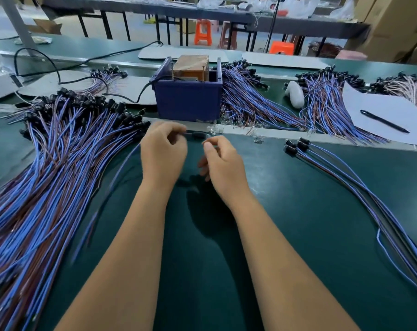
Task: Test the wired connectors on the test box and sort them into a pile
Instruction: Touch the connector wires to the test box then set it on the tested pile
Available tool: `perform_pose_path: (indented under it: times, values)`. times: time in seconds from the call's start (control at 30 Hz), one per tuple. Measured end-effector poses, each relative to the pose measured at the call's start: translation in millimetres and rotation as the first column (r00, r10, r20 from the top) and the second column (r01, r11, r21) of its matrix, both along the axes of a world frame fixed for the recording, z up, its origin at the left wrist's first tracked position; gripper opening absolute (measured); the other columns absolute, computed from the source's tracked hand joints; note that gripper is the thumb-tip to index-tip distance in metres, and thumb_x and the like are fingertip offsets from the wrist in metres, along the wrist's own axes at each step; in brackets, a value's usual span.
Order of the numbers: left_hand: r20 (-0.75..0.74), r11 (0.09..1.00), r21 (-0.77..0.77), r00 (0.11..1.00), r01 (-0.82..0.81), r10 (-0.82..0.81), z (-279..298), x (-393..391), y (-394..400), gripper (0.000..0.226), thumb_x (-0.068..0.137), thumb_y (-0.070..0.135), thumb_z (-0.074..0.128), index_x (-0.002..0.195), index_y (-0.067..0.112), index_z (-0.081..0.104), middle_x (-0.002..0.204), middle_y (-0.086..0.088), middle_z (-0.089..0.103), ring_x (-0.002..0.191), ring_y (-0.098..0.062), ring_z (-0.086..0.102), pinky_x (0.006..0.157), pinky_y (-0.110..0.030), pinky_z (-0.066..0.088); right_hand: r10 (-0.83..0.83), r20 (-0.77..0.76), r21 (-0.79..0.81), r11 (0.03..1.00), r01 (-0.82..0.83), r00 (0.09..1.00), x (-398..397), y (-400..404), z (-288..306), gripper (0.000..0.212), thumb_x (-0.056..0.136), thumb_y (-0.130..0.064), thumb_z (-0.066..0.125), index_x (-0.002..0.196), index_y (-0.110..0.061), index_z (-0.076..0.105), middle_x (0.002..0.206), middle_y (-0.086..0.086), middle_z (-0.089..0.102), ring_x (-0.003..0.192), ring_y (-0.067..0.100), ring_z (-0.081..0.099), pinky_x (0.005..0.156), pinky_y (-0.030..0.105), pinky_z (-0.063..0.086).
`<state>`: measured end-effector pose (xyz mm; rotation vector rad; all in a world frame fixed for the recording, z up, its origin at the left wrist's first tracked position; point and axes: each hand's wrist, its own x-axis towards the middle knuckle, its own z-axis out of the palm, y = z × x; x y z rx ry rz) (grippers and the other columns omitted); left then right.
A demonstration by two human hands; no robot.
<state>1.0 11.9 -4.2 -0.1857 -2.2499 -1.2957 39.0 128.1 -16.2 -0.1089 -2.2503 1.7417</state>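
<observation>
Left hand (163,149) pinching a black wired connector (198,134) above the green surface (286,211), right hand (220,161) curled, pinching something small, big sorted pile (59,163) at left, blue test box (188,96) beyond, more bundles (262,103) far right

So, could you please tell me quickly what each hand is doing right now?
Left hand: grips a black wired connector.
Right hand: fingers curled, pinching something small; cannot tell what.
</observation>
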Motion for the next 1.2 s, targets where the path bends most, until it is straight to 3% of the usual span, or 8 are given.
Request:
perform_pose_path:
  times: [0.07, 0.17, 0.3, 0.47, 0.63, 0.83, 0.93, 1.2]
  values:
    - [-0.096, 0.92, 0.319, 0.974, 0.226, -0.206, 9.4, 8.4, 11.8, 0.023, 0.084, 0.0, 0.054, 0.083, 0.014, 0.073, 0.09, 0.002, 0.067, 0.086, -0.01, 0.064, 0.081, -0.018, 0.048, 0.067, 0.064, -0.296, 0.954, -0.045, 0.996, -1.1, 4.6, 7.2, 0.022, 0.104, -0.022, 0.036, 0.09, -0.018, 0.053, 0.071, 0.014, 0.061, 0.053, 0.02, 0.056, 0.048, 0.027, 0.048]
    - [-0.145, 0.591, 0.646, 0.837, 0.484, -0.527, 18.3, 22.4, 26.3, 0.027, 0.086, 0.005, 0.048, 0.078, 0.009, 0.073, 0.079, -0.006, 0.073, 0.074, -0.019, 0.068, 0.07, -0.028, 0.056, 0.238, 0.075, -0.728, 0.677, -0.11, 0.968, -1.3, 19.8, 17.1, 0.048, 0.105, -0.036, 0.025, 0.11, 0.0, 0.057, 0.08, 0.02, 0.065, 0.06, 0.025, 0.064, 0.057, 0.028, 0.056]
    - [-0.105, 0.379, 0.705, 0.616, 0.6, -0.781, 20.2, 32.1, 36.6, 0.037, 0.086, 0.016, 0.045, 0.064, 0.005, 0.072, 0.079, -0.026, 0.07, 0.058, -0.027, 0.061, 0.051, -0.025, 0.048, 0.348, 0.049, -0.805, 0.569, -0.17, 0.936, 0.2, 36.8, 20.6, 0.064, 0.105, -0.045, 0.017, 0.122, 0.002, 0.056, 0.088, 0.016, 0.063, 0.059, 0.019, 0.061, 0.051, 0.025, 0.051]
    - [0.213, 0.443, 0.656, 0.413, 0.611, -0.886, 22.0, 34.0, 35.8, 0.042, 0.085, 0.029, 0.048, 0.05, 0.013, 0.064, 0.059, -0.014, 0.063, 0.048, -0.022, 0.056, 0.048, -0.024, 0.047, 0.266, 0.126, -0.752, 0.653, -0.083, 0.956, 0.9, 34.4, 15.5, 0.038, 0.103, -0.033, 0.039, 0.101, -0.005, 0.065, 0.08, 0.019, 0.054, 0.08, 0.031, 0.055, 0.077, 0.037, 0.048]
    - [0.595, 0.624, 0.453, 0.306, 0.636, -0.743, 21.1, 37.2, 35.5, 0.051, 0.099, 0.031, 0.048, 0.055, 0.015, 0.066, 0.064, -0.015, 0.068, 0.051, -0.023, 0.064, 0.048, -0.024, 0.051, 0.137, 0.061, -0.653, 0.755, -0.065, 0.989, 2.4, 35.5, 12.6, 0.017, 0.101, -0.016, 0.049, 0.095, -0.01, 0.063, 0.069, 0.004, 0.067, 0.057, 0.014, 0.058, 0.054, 0.021, 0.05]
    - [0.593, 0.771, 0.411, 0.499, 0.486, -0.632, 21.7, 26.1, 24.1, 0.05, 0.1, 0.032, 0.048, 0.056, 0.016, 0.064, 0.064, -0.01, 0.07, 0.062, -0.021, 0.071, 0.057, -0.024, 0.055, 0.049, -0.028, -0.684, 0.727, -0.055, 0.998, -2.6, 36.4, 9.7, 0.013, 0.1, -0.009, 0.049, 0.095, -0.011, 0.06, 0.062, 0.001, 0.066, 0.046, 0.009, 0.049, 0.047, 0.017, 0.041]
    - [0.502, 0.827, 0.455, 0.673, 0.33, -0.544, 16.5, 15.7, 18.2, 0.038, 0.099, 0.033, 0.051, 0.067, 0.016, 0.062, 0.064, -0.001, 0.069, 0.057, -0.013, 0.068, 0.051, -0.02, 0.05, 0.08, -0.051, -0.581, 0.808, -0.094, 0.996, -2.6, 34.3, 7.0, 0.011, 0.101, -0.009, 0.048, 0.108, -0.015, 0.055, 0.071, 0.0, 0.071, 0.051, 0.009, 0.052, 0.055, 0.019, 0.044]
    - [0.437, 0.912, 0.388, 0.844, 0.136, -0.312, 0.9, 5.5, 16.0, 0.035, 0.094, 0.044, 0.057, 0.068, 0.024, 0.069, 0.072, 0.01, 0.072, 0.066, -0.008, 0.067, 0.063, -0.031, 0.052, 0.056, -0.039, -0.318, 0.946, -0.066, 0.998, 1.4, 20.3, 6.9, 0.012, 0.1, -0.01, 0.051, 0.111, -0.015, 0.053, 0.089, -0.005, 0.076, 0.058, 0.011, 0.059, 0.06, 0.019, 0.049]
